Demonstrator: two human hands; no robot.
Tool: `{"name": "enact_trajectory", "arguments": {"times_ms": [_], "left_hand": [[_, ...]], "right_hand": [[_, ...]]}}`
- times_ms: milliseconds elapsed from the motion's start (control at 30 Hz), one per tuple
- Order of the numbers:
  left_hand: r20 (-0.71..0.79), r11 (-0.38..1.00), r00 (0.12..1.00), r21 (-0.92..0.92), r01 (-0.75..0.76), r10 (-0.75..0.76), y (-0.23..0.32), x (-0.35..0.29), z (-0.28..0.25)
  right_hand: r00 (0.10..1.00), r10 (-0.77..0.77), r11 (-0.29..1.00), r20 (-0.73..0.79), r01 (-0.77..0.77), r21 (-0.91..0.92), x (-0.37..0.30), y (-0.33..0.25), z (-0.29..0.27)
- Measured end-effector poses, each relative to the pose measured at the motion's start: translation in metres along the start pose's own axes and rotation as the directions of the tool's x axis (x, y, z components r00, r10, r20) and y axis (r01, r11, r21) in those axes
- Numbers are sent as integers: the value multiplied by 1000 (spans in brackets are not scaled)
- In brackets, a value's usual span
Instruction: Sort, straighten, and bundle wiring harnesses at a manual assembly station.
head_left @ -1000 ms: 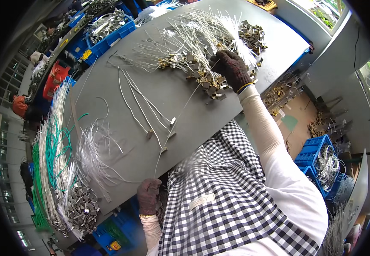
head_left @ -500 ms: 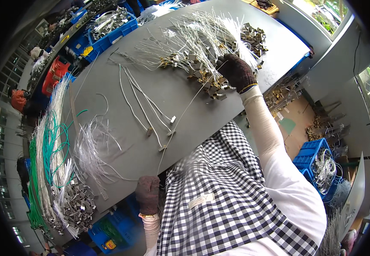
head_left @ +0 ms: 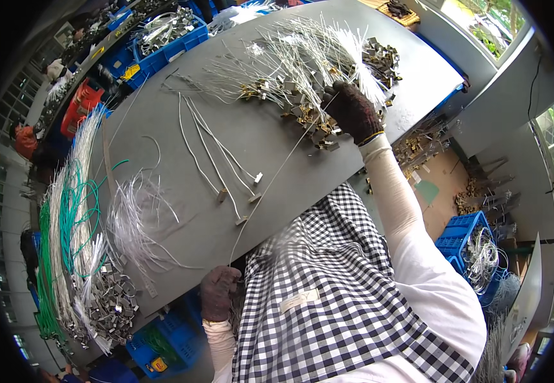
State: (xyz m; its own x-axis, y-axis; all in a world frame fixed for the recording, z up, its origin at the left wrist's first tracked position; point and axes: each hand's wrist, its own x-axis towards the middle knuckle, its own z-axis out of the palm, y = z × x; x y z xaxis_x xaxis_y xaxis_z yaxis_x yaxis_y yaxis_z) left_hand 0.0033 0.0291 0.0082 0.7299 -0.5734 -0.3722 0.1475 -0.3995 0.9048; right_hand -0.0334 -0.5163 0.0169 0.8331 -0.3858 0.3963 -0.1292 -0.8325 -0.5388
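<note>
A long thin pale wire [head_left: 280, 167] stretches across the grey table [head_left: 162, 127] between my two hands, both in dark knitted gloves. My right hand [head_left: 355, 113] is closed on its far end, beside a heap of white wires [head_left: 302, 48] tipped with metal clips [head_left: 315, 131]. Below the near table edge my left hand [head_left: 219, 295] is curled into a fist where the wire's lower end reaches it; its fingertips are partly hidden. Several short white wires with small end blocks [head_left: 215, 156] lie beside the taut wire.
At the left edge hang bundles of white wires [head_left: 75, 191] and green wires [head_left: 48, 274]. A tangle of clear strands [head_left: 136, 220] lies nearby. Blue crates stand at the back [head_left: 190, 41], under the table [head_left: 178, 341] and at right [head_left: 459, 233].
The wire between my hands looks straighter and lies a little further left. My left hand has turned slightly, its fingers showing more curled. My right hand has stayed almost in place.
</note>
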Motion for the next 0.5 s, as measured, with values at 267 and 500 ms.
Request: {"name": "enact_trajectory", "arguments": {"times_ms": [267, 500], "left_hand": [[86, 953, 957, 97, -286, 278, -3, 5, 6], [169, 1000, 986, -5, -6, 7, 10, 2, 6]], "right_hand": [[990, 138, 577, -1, -79, 813, -7, 2, 28], [888, 364, 101, 280, -337, 936, 1, -58, 27]]}}
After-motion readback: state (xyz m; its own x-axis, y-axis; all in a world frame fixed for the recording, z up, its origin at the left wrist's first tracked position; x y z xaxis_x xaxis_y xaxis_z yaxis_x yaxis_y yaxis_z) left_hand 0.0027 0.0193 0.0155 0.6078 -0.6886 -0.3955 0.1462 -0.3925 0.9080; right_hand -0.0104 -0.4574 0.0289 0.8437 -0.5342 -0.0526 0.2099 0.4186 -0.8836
